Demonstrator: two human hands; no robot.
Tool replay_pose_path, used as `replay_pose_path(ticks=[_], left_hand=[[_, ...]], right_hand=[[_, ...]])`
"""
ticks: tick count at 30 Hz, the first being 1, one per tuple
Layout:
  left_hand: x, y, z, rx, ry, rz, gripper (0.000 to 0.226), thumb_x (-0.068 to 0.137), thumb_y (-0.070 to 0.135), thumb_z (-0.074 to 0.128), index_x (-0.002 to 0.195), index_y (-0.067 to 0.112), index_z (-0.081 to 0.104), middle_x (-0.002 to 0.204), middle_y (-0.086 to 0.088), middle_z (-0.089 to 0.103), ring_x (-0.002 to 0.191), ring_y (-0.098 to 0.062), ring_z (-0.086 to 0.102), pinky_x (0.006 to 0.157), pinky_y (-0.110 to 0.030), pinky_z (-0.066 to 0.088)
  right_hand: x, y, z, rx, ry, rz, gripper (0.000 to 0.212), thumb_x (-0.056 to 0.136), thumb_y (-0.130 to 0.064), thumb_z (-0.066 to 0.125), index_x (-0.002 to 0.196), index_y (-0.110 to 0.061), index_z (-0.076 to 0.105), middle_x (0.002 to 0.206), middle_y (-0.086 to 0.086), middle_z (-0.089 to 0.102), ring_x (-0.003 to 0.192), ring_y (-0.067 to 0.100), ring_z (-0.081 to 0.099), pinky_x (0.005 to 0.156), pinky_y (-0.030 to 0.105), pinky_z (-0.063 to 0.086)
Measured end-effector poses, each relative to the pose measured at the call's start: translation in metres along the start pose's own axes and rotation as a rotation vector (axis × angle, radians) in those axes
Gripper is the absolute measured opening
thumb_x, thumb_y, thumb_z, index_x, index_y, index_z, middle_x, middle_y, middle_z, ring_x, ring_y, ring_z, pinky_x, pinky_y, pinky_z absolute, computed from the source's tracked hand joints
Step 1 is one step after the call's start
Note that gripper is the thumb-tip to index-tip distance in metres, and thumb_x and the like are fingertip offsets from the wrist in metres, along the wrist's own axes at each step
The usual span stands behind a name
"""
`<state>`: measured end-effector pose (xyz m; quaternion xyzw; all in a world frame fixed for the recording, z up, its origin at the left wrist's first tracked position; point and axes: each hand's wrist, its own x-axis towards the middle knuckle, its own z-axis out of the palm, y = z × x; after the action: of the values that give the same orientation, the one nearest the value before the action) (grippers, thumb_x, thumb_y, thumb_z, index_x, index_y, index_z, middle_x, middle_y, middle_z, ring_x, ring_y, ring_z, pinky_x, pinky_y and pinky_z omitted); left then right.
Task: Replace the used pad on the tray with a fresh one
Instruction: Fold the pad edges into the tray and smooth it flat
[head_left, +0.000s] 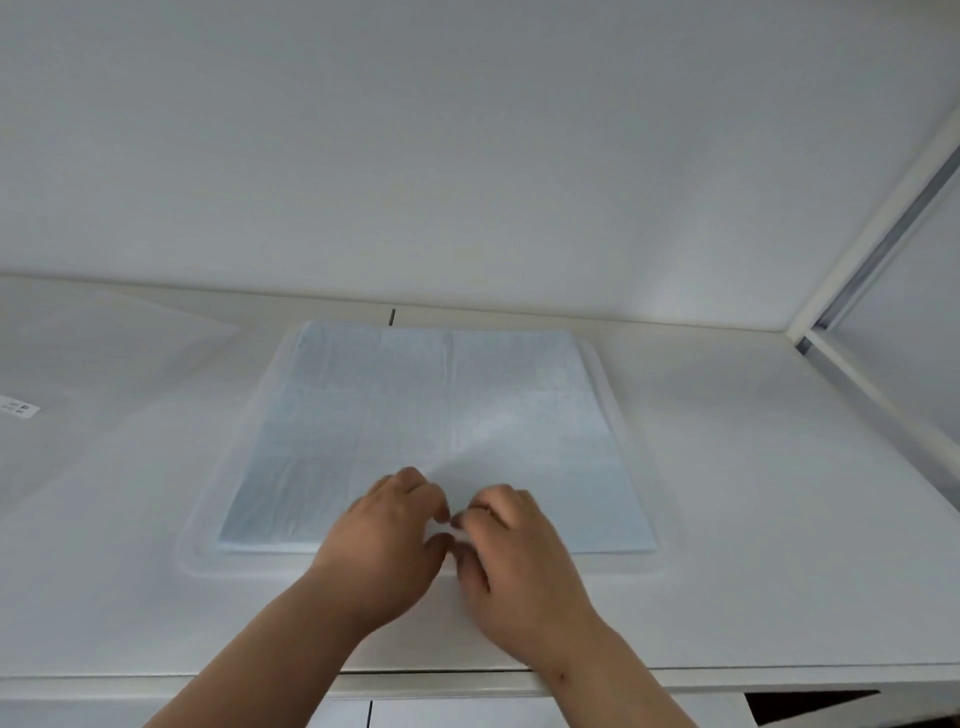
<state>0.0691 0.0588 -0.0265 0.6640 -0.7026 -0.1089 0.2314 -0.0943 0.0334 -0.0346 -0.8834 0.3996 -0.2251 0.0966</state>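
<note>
Centrally, pale blue pad (436, 426) is spread flat in white tray (605, 374), its near edge pinched by curled fingers of left hand (387, 540) and right hand (514, 551), fingertips nearly touching.

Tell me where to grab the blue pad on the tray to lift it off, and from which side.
Take the pad by its near edge, coming from the front of the counter. It lies flat inside the tray, so only its edges offer a lip, and the near one is closest. Both hands, left and right, are already there at its middle, fingertips curled as if pinching it.
</note>
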Motion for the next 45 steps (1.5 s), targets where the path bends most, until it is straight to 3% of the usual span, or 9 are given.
replay_pose_path(ticks=[10, 16, 21, 25, 29, 35, 38, 41, 45], left_hand=[[0.001, -0.016, -0.015, 0.050, -0.132, -0.301, 0.017, 0.086, 0.033, 0.056, 0.076, 0.020, 0.057, 0.077, 0.007, 0.058, 0.074, -0.010, 0.056, 0.069, -0.029, 0.048], [-0.005, -0.036, -0.034, 0.092, -0.127, -0.475, 0.015, 0.083, 0.032, 0.062, 0.072, 0.024, 0.055, 0.073, 0.009, 0.059, 0.071, -0.009, 0.056, 0.064, -0.027, 0.043], [-0.006, -0.038, -0.041, 0.145, -0.100, -0.530, 0.021, 0.078, 0.040, 0.064, 0.090, 0.026, 0.054, 0.098, 0.004, 0.056, 0.091, -0.018, 0.056, 0.078, -0.032, 0.048], [-0.008, -0.025, -0.027, 0.272, -0.121, -0.423, 0.071, 0.086, 0.061, 0.050, 0.148, 0.037, 0.023, 0.157, 0.005, 0.020, 0.145, -0.020, 0.016, 0.115, -0.041, 0.021], [-0.007, -0.031, -0.022, 0.328, -0.354, -0.480, 0.083, 0.086, 0.076, 0.026, 0.151, 0.040, -0.010, 0.160, 0.012, -0.020, 0.148, -0.017, -0.018, 0.118, -0.054, -0.002], [-0.005, -0.028, -0.027, 0.310, -0.514, -0.542, 0.090, 0.079, 0.084, 0.028, 0.148, 0.046, -0.016, 0.157, 0.016, -0.026, 0.147, -0.016, -0.020, 0.113, -0.066, 0.000], [-0.009, -0.023, -0.031, 0.329, -0.558, -0.558, 0.097, 0.073, 0.088, 0.032, 0.148, 0.048, -0.013, 0.158, 0.017, -0.023, 0.148, -0.015, -0.016, 0.112, -0.068, 0.004], [-0.012, -0.013, -0.041, 0.456, -0.541, -0.514, 0.105, 0.063, 0.092, 0.041, 0.150, 0.045, 0.005, 0.161, 0.012, -0.002, 0.148, -0.019, 0.003, 0.113, -0.065, 0.000], [-0.004, -0.001, -0.037, 0.473, -0.334, -0.431, 0.093, 0.066, 0.085, 0.045, 0.142, 0.036, 0.029, 0.155, 0.005, 0.019, 0.145, -0.020, 0.017, 0.118, -0.054, -0.002]], right_hand=[[-0.012, 0.033, -0.018, -0.071, -0.086, 0.156, 0.034, 0.089, -0.047, 0.031, 0.071, -0.023, 0.046, 0.077, -0.005, 0.049, 0.075, 0.018, 0.047, 0.068, 0.034, 0.044], [-0.012, 0.062, -0.038, -0.080, -0.090, 0.435, 0.023, 0.092, -0.036, 0.049, 0.074, -0.021, 0.051, 0.082, -0.005, 0.051, 0.079, 0.016, 0.051, 0.068, 0.030, 0.043], [-0.009, 0.063, -0.046, -0.149, -0.047, 0.477, 0.015, 0.090, -0.035, 0.052, 0.087, -0.021, 0.057, 0.094, -0.005, 0.051, 0.090, 0.018, 0.053, 0.076, 0.032, 0.048], [-0.011, 0.056, -0.038, -0.116, -0.112, 0.321, 0.035, 0.094, -0.039, 0.049, 0.124, -0.022, 0.056, 0.144, 0.000, 0.041, 0.136, 0.024, 0.035, 0.106, 0.031, 0.035], [-0.013, 0.065, -0.041, -0.119, -0.399, 0.447, 0.073, 0.097, -0.059, 0.026, 0.156, -0.018, 0.012, 0.164, 0.002, -0.008, 0.150, 0.019, -0.011, 0.123, 0.035, 0.003], [-0.010, 0.062, -0.053, -0.100, -0.537, 0.541, 0.088, 0.094, -0.066, 0.029, 0.155, -0.012, -0.006, 0.162, 0.004, -0.020, 0.149, 0.019, -0.019, 0.122, 0.034, -0.003], [-0.012, 0.056, -0.063, -0.099, -0.597, 0.560, 0.091, 0.091, -0.066, 0.038, 0.156, -0.013, 0.003, 0.163, 0.003, -0.013, 0.150, 0.020, -0.011, 0.121, 0.036, 0.008], [-0.010, 0.047, -0.079, -0.190, -0.627, 0.550, 0.073, 0.084, -0.064, 0.047, 0.140, -0.018, 0.039, 0.152, 0.001, 0.028, 0.141, 0.022, 0.025, 0.107, 0.039, 0.035], [0.004, 0.038, -0.072, -0.259, -0.387, 0.396, 0.062, 0.088, -0.064, 0.041, 0.132, -0.021, 0.048, 0.144, 0.003, 0.039, 0.135, 0.025, 0.030, 0.108, 0.038, 0.030]])
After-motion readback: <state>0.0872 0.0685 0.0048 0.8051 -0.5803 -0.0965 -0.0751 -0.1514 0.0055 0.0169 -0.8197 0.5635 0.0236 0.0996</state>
